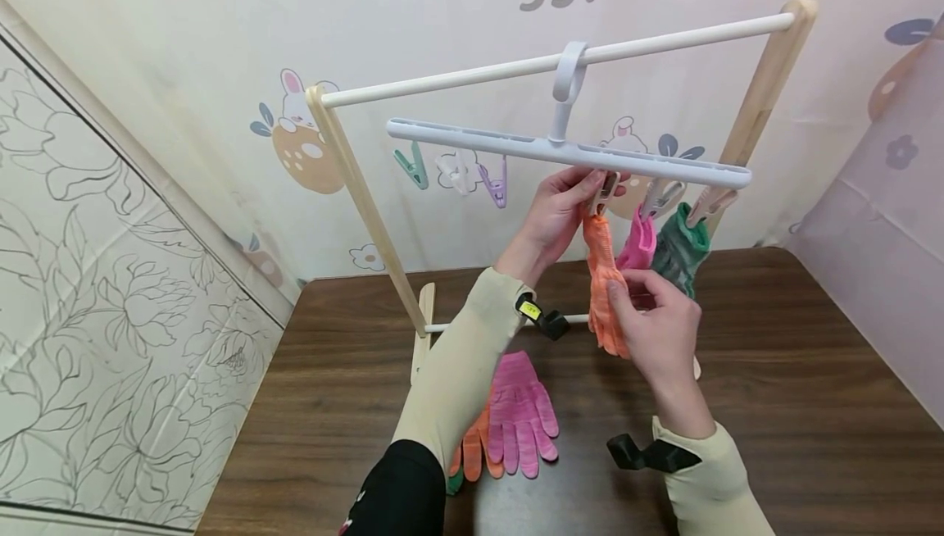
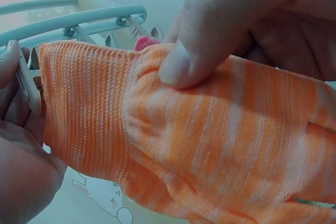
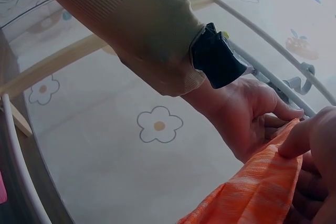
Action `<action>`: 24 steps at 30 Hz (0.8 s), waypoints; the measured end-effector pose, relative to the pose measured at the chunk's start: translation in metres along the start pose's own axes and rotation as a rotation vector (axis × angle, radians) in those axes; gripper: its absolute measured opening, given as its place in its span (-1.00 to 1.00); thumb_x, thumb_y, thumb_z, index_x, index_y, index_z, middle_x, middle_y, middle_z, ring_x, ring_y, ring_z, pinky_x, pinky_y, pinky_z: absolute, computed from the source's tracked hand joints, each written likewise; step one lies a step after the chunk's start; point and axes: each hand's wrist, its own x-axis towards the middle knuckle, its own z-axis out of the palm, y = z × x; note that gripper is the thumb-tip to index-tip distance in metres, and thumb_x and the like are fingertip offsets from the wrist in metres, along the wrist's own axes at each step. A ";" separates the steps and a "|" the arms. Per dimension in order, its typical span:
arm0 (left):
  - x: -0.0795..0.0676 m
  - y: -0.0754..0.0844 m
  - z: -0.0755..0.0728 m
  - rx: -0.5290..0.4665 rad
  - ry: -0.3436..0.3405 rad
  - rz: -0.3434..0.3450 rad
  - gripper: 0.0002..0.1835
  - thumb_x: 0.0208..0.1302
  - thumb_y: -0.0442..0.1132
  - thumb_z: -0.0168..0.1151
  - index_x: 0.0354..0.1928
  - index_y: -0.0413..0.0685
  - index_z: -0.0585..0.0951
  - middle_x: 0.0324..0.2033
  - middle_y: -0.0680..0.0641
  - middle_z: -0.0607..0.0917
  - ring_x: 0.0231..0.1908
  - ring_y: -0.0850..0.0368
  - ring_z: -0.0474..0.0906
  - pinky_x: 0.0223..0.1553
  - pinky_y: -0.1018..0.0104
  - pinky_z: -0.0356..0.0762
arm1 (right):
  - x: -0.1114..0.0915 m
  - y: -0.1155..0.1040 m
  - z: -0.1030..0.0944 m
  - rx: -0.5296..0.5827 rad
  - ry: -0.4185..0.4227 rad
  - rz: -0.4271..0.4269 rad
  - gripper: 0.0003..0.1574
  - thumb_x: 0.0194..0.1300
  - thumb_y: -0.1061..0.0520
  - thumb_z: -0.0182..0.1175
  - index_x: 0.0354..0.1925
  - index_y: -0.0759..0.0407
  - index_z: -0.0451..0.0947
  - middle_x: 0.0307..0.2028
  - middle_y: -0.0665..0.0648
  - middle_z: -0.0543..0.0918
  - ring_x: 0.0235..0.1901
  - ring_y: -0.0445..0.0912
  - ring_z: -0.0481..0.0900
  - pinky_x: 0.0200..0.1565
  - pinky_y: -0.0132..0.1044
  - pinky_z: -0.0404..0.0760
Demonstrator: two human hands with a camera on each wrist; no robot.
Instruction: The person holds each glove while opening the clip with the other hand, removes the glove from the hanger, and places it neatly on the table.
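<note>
My left hand point(image 1: 553, 212) pinches a light-coloured clip point(image 1: 603, 194) beneath the white hanger bar point(image 1: 472, 139). An orange striped knit glove point(image 1: 602, 253) hangs cuff up below this clip; in the left wrist view the clip point(image 2: 30, 85) is at the edge of the cuff point(image 2: 86, 87). With thumb and fingers my right hand point(image 1: 661, 327) grips the glove lower down, around its palm. Just right of it, a pink glove point(image 1: 638, 241) and a green one point(image 1: 680, 253) hang from clips point(image 1: 661, 196) on the same bar.
Green, white and purple clips point(image 1: 495, 183) hang from the bar's left half. The hanger hooks over the rod point(image 1: 450, 75) of a wooden-sided stand point(image 1: 369, 208). On the brown table point(image 1: 295, 438) lie a pink glove point(image 1: 522, 417), an orange one point(image 1: 478, 446) and something green, partly behind my left sleeve.
</note>
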 end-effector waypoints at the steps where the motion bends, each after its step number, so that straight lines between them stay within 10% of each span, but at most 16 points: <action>1: 0.000 0.000 0.000 0.003 0.003 0.004 -0.66 0.46 -0.49 0.01 0.22 -0.50 0.41 -0.13 -0.29 0.74 -0.23 0.11 0.70 0.12 0.13 0.51 | 0.000 0.000 0.000 0.000 0.001 0.001 -0.79 0.26 0.21 0.36 -0.18 0.35 0.70 -0.37 0.26 0.72 -0.45 -0.37 0.51 -0.36 -0.63 0.47; 11: 0.000 0.002 0.002 0.016 0.035 0.003 -0.65 0.42 -0.51 0.07 0.21 -0.46 0.44 -0.13 -0.23 0.75 0.00 -0.21 0.65 0.09 0.11 0.54 | 0.000 0.001 -0.003 -0.005 -0.022 0.020 -0.84 0.25 0.25 0.32 -0.24 0.37 0.67 -0.38 0.25 0.71 -0.47 -0.33 0.51 -0.38 -0.63 0.49; 24: 0.001 0.000 0.004 -0.008 0.077 0.012 -0.63 0.43 -0.53 0.03 0.23 -0.50 0.42 -0.08 -0.36 0.70 -0.27 0.09 0.70 0.07 0.21 0.55 | 0.001 0.000 -0.006 -0.013 -0.049 0.042 -0.94 0.19 0.30 0.23 -0.43 0.27 0.59 -0.54 0.11 0.59 -0.54 -0.15 0.43 -0.50 -0.49 0.42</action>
